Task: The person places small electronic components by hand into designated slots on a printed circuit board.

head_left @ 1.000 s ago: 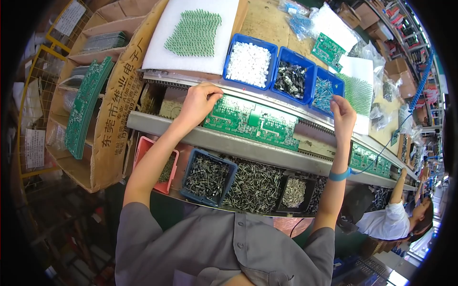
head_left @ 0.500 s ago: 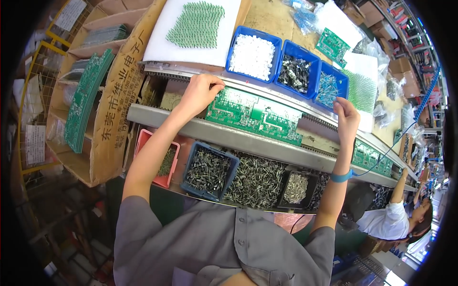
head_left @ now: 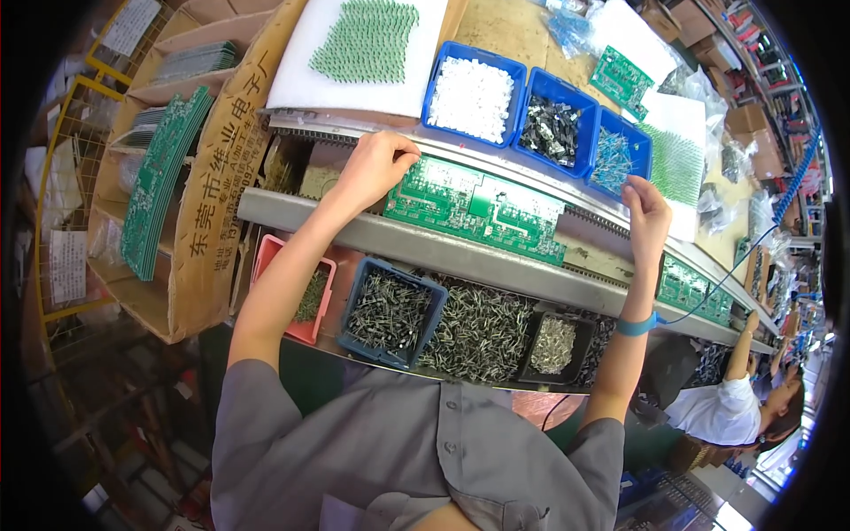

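Observation:
A green circuit board (head_left: pixel 474 212) lies between the metal rails in front of me. At its upper left corner is my left hand (head_left: pixel 376 166), thumb and fingertips pinched together; anything in the pinch is too small to make out. My right hand (head_left: pixel 649 217) is raised beside the blue bin of thin blue-leaded parts (head_left: pixel 611 162), by its near right corner. Its thumb and index finger are closed together, and I cannot make out what is between them. A blue band with a coiled cord circles my right wrist.
Beyond the rail stand blue bins of white parts (head_left: pixel 469 99) and black parts (head_left: pixel 551 131). Nearer me are a pink bin (head_left: pixel 328 305), a dark blue bin (head_left: pixel 428 332) and loose metal-legged parts (head_left: pixel 478 336). A carton (head_left: pixel 226 168) holds boards at left. A co-worker (head_left: pixel 728 403) is at right.
Both hands stay pinched at nearly the same places. The view has shifted very slightly.

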Tool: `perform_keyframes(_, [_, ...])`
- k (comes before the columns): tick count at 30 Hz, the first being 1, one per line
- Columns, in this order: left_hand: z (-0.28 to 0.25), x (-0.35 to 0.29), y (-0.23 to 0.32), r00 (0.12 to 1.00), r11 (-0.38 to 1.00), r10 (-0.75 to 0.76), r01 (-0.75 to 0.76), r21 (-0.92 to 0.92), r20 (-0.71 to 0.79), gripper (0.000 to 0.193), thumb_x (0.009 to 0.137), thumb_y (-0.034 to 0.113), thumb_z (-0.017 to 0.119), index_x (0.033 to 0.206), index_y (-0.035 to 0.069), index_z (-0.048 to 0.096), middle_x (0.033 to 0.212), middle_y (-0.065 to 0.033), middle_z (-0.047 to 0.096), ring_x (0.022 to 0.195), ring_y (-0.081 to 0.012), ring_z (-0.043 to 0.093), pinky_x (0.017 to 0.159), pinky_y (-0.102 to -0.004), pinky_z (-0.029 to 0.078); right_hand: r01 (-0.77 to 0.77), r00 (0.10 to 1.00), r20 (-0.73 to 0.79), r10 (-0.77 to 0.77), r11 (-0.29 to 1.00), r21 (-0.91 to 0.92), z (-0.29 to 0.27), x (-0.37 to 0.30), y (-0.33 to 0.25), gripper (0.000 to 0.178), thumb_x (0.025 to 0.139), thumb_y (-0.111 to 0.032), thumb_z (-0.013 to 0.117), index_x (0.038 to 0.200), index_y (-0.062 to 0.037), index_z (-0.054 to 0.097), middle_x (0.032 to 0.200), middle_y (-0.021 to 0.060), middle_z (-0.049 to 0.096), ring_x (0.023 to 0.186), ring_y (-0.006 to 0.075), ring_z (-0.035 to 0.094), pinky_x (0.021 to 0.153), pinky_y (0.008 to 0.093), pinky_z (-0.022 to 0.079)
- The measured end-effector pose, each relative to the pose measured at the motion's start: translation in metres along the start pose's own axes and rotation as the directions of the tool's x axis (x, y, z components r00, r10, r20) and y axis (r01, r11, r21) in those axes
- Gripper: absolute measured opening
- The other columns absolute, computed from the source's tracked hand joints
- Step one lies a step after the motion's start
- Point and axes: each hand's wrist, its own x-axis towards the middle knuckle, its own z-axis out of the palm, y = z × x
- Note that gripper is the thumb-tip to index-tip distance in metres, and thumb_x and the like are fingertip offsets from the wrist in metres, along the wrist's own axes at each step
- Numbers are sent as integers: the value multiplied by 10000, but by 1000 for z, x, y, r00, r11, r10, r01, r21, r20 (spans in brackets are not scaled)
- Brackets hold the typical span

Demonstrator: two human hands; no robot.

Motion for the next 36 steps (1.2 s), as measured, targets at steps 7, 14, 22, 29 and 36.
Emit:
perform_keyframes(7, [3,8,10,996,989,25,-37,146,82,106,763,42,628,821,-35,673,814,-195,654,779,-342,641,728,-398,505,11,1000,10,-12,998,67,13,-10,-12,162,876,-58,650,1024,2,677,851,49,699,751,71,610,680,217,483])
perform_keyframes(14, [12,1,5,994,972,98,-86,219,-41,77,779,29,608,806,-26,655,830,-203,634,829,-374,614,770,-439,480,138,976,163,-147,988,67,50,-33,-48,132,849,-13,638,972,-2,682,844,82,700,717,108,624,679,250,497])
perform_keyframes(22, [16,-36,50,959,962,269,-272,20,90,151,774,49,654,918,19,620,881,-146,606,863,-343,604,761,-399,488,232,931,273,-241,970,68,94,-38,-51,117,830,-41,648,938,-21,688,847,143,693,689,239,660,637,301,505])
perform_keyframes(29, [50,-118,96,538,827,490,-536,-170,686,195,719,66,652,895,21,580,900,-139,574,824,-329,623,689,-422,518,200,919,337,-204,979,47,105,-34,-54,128,838,-33,658,961,-4,682,878,117,703,748,174,666,695,276,510])
perform_keyframes(36, [77,-147,88,532,683,544,-730,26,648,143,745,129,624,871,61,617,908,-105,589,825,-249,609,710,-352,499,211,919,334,-210,977,35,111,-32,-52,128,835,-24,653,959,-12,684,866,113,703,719,173,662,672,271,507])
